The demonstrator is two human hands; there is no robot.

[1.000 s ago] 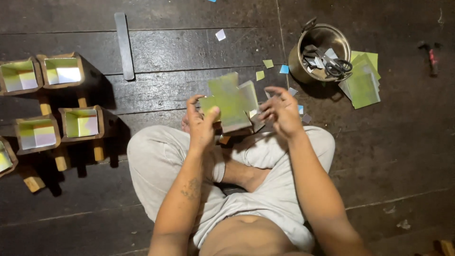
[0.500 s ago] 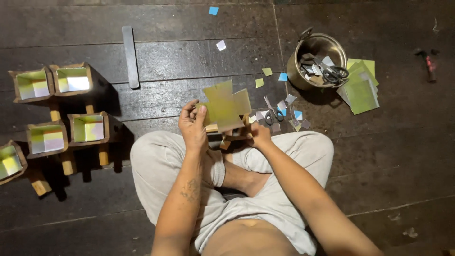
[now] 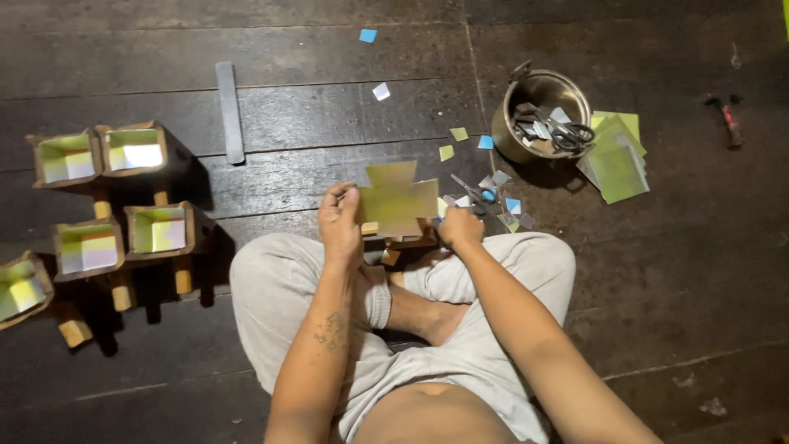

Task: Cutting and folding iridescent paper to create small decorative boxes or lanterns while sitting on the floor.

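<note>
A: As the person sits cross-legged on the dark plank floor (image 3: 674,271), what do the hands have between them?

B: A cross-shaped piece of green paper (image 3: 399,200), held flat just above the knees. The left hand (image 3: 340,226) pinches its left edge, fingers curled narrow on the paper. The right hand (image 3: 459,228) is closed at the paper's right side; whether it grips the paper or the small wooden box (image 3: 408,238) showing under it, I cannot tell.

A: And close around the paper?

B: Just right of it, paper scraps (image 3: 505,205) lie scattered on the boards with a pair of blue-handled scissors (image 3: 481,195) among them. A little beyond the paper sit two small green offcuts (image 3: 452,141) and a blue one (image 3: 486,142).

A: Farther out?

B: Well to the left of the paper stand wooden boxes on short handles (image 3: 123,205), open side up and lined with green and yellow paper, five in view. Up and left of the paper lies a flat grey strip (image 3: 229,111). Up and right of it is a metal pot (image 3: 538,115) holding more scissors and bits, with a stack of green sheets (image 3: 615,156) touching the pot's right side. Far right of the paper lies a small hammer (image 3: 726,117).
</note>
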